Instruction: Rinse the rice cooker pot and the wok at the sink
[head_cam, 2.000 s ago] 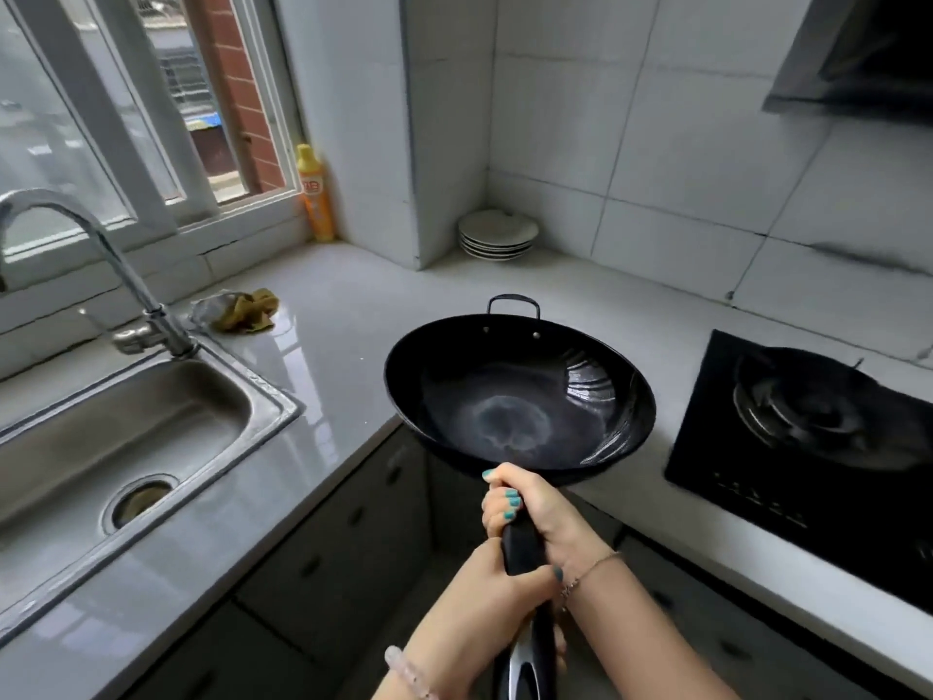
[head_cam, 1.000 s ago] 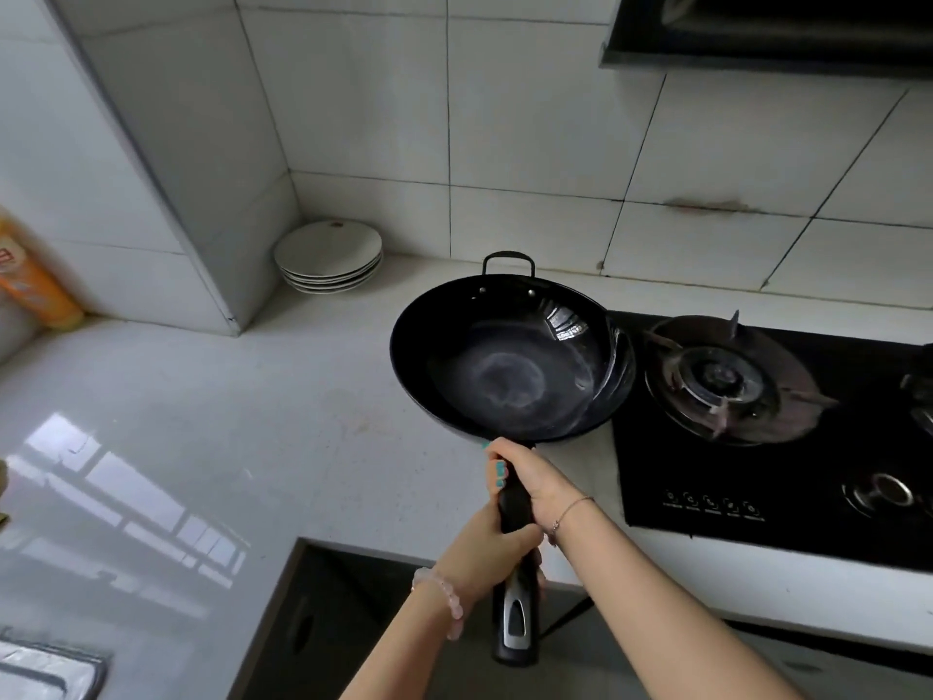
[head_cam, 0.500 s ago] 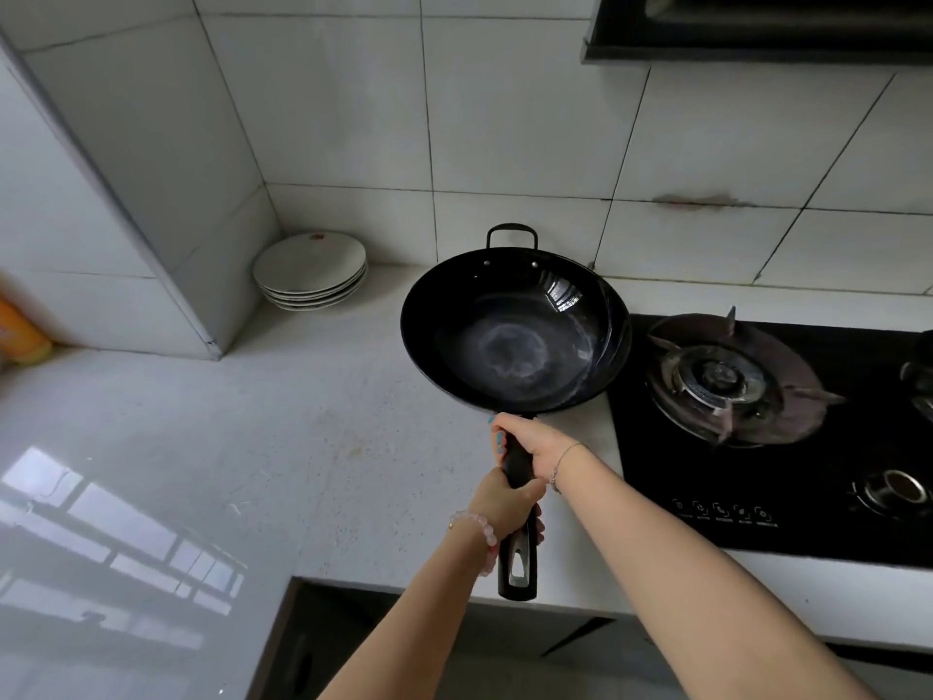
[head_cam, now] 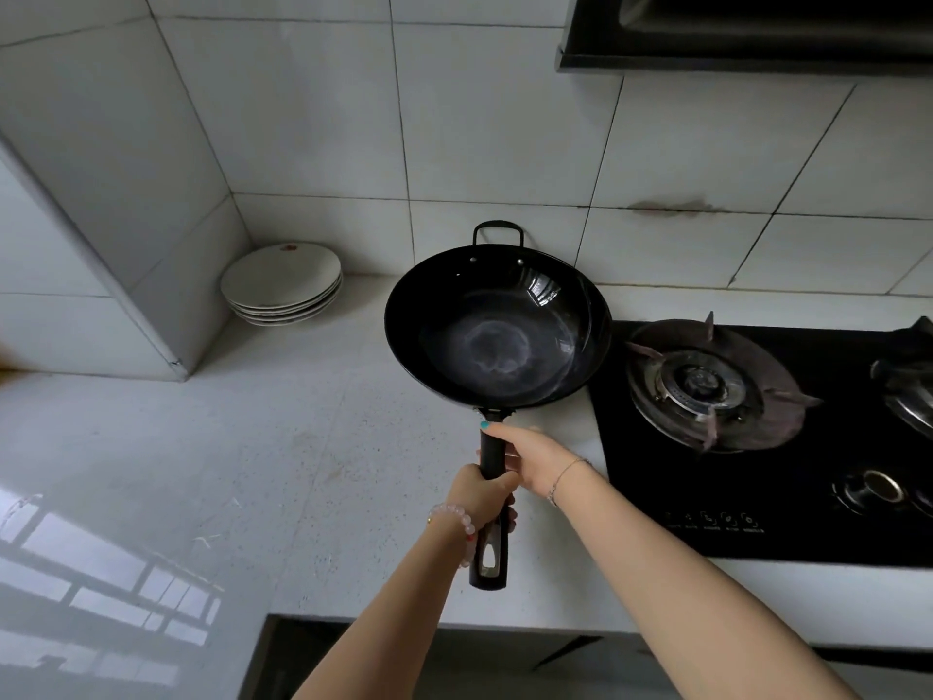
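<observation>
A black wok (head_cam: 497, 328) with a pale ring on its bottom hangs level over the white counter, just left of the gas hob. Both hands grip its long black handle. My left hand (head_cam: 482, 495) is wrapped around the middle of the handle, a bead bracelet on its wrist. My right hand (head_cam: 530, 459) holds the handle higher up, closer to the bowl, thumb pointing along it. The rice cooker pot and the sink are out of view.
A black glass gas hob (head_cam: 651, 497) with a burner (head_cam: 699, 384) lies at the right. A stack of white plates (head_cam: 282, 285) sits in the back corner by a tiled column. The white counter (head_cam: 202, 447) spreads left. A range hood (head_cam: 747, 37) hangs above.
The view turned right, away from the sink and tap toward the hob. The wok, held by both hands throughout, travelled from near the sink to beside the burner and farther from me.
</observation>
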Tool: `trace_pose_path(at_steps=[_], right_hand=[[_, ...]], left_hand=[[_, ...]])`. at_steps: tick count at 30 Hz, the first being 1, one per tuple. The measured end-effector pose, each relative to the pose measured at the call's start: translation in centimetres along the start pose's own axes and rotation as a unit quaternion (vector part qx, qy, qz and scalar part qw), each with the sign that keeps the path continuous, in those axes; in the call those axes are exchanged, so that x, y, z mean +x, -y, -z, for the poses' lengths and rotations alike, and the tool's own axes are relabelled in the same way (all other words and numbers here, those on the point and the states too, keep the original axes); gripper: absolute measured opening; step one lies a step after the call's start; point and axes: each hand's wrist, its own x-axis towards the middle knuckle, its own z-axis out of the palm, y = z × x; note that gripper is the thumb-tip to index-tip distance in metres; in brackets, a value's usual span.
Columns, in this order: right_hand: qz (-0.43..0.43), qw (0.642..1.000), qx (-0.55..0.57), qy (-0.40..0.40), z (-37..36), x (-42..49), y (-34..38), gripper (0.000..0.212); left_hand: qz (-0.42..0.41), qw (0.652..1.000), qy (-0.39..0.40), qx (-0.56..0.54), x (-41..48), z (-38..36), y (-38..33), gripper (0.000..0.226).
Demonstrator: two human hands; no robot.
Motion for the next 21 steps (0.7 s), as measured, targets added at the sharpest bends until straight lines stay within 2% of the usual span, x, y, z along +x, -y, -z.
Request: trace_pose_path(at_steps=[5, 11, 16, 21], right_hand=[[0.025, 0.999, -0.02, -0.023, 0.3, -1.0, -0.2, 0.033], [0.03, 0.998, -0.03, -0.053, -0.3, -1.8, -0.5, 0.034], [0.037, 0.998, 0.001, -0.052, -0.1, -2.8, -0.2, 0.026], [0.028, 0.997, -0.018, -0.063, 0.4, -3.6, -0.3, 0.033]], left_hand=[[-0.004, 1.0, 0.003, -0.014, -0.9, 0.2, -0.2, 0.014], [-0.031, 0.998, 0.021, -0.048, -2.6, 0.8, 0.6, 0.024], [-0.026, 0.995, 0.046, -0.088, -4.0, 0.9, 1.1, 0.024], [-0.018, 0.992, 0.063, -0.105, -5.0, 0.6, 1.5, 0.035]])
